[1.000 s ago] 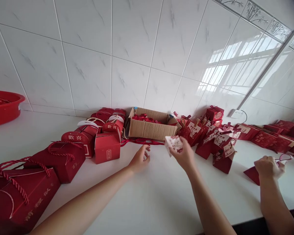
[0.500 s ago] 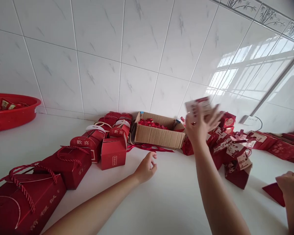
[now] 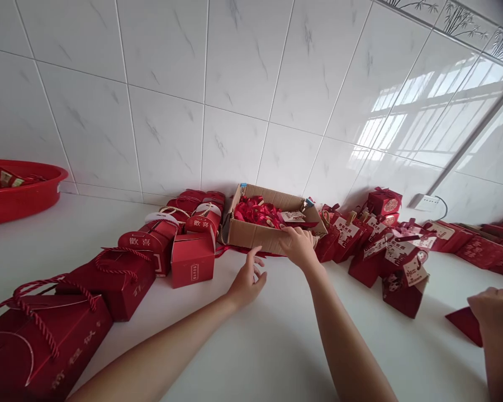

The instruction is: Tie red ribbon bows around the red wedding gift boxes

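My right hand [image 3: 299, 245] grips the front wall of an open cardboard box [image 3: 255, 237], its fingers hooked over the upper edge. Inside the box lies a heap of red ribbon [image 3: 257, 212]. On the box's right side, a white printed card [image 3: 293, 216] with a dark red part rests on the ribbons. My left hand [image 3: 247, 282] hovers over the white counter just in front of the box, fingers apart and loosely bent, holding nothing. Nearest to it on the left is a small red gift box [image 3: 193, 262] with a raised flap.
Red gift boxes with rope handles [image 3: 126, 279] line the left. To the right stand small red bags with white tags [image 3: 373, 251]. Another person's hand [image 3: 497, 310] holds a red folded piece at far right. A red basin [image 3: 20, 195] sits far left; a tiled wall closes the back.
My right hand has come down and left from above the small bags onto the box's front wall. The card it carried now lies in the box, whose contents show more.
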Demonstrator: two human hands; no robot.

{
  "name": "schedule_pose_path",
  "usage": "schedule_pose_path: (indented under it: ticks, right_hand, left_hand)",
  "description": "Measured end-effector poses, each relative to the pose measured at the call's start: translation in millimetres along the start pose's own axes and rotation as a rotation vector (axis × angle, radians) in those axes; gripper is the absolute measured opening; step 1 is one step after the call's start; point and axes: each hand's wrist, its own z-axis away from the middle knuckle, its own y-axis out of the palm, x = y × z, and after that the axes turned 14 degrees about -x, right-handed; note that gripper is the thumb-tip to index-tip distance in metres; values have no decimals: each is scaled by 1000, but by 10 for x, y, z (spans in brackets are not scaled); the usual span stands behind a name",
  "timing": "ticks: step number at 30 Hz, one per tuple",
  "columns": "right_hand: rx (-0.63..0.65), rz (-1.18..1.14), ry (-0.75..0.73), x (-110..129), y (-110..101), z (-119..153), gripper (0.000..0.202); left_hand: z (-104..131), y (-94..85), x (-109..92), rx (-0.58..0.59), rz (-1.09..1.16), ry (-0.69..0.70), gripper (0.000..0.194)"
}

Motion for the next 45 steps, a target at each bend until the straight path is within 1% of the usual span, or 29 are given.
schedule_pose_path:
  ticks: [1,3,9,11,12,15,16,18,19,21,23,25,27,28,30,32,34,37,40,42,45]
  right_hand:
    - [29,-10,-8,-1,-45,20,37]
    - [84,-33,-22,-11,-118,58,33]
    - [242,-108,-62,-77,-256,146,34]
    - [293,-123,-56,-117,-304,159,31]
    - [314,-125,-48,-134,-324,161,29]
    - [338,-110,-23,-128,-340,143,20]
    - [321,-95,-17,-97,-326,127,18]
    - [252,-66,-11,15,-267,81,19]
    - [210,-61,-13,91,-223,53,26]
    - [130,-46,-41,263,-114,-8,55]
    - [90,6,-108,430,10,-69,79]
    - [104,62,-170,560,135,-121,87]
    - [152,27,-192,640,244,-154,82]
    - [172,-18,-192,661,288,-164,77]
    - [194,-117,-195,673,350,-170,59]
    - [194,-193,-190,654,377,-170,41]
    - [162,-279,-147,614,374,-178,32]
    - [59,-429,-22,532,325,-219,36]
    - [-28,-606,109,453,225,-294,42]
    - [-58,-739,175,425,119,-358,43]
    - [-107,-941,236,440,-111,-464,40]
  left_hand:
    - [0,-2,-2,-28,-5,8,66]
    - [-10,-14,-1,-71,-36,30,72]
    - [-140,-129,52,-152,-182,70,81]
    - [-172,-165,67,-167,-193,70,77]
    - [-178,-175,69,-160,-205,72,72]
    - [-162,-174,63,-126,-261,78,46]
    - [-151,-166,59,-120,-278,79,37]
    - [-134,-148,53,-123,-291,80,27]
    - [-130,-141,53,-124,-295,82,24]
    - [-128,-133,57,-121,-305,86,22]
    - [-129,-132,64,-115,-313,90,20]
    - [-127,-133,70,-107,-323,96,20]
    - [-121,-134,72,-101,-332,104,20]
    - [-117,-134,72,-99,-336,108,20]
    - [-111,-133,67,-99,-341,113,20]
    - [-110,-131,61,-99,-341,117,20]
    - [-111,-130,56,-97,-336,120,21]
    - [-118,-128,57,-92,-327,123,24]
    - [-122,-127,66,-91,-319,129,25]
    - [-122,-128,71,-91,-315,134,25]
    - [-120,-130,73,-87,-308,139,26]
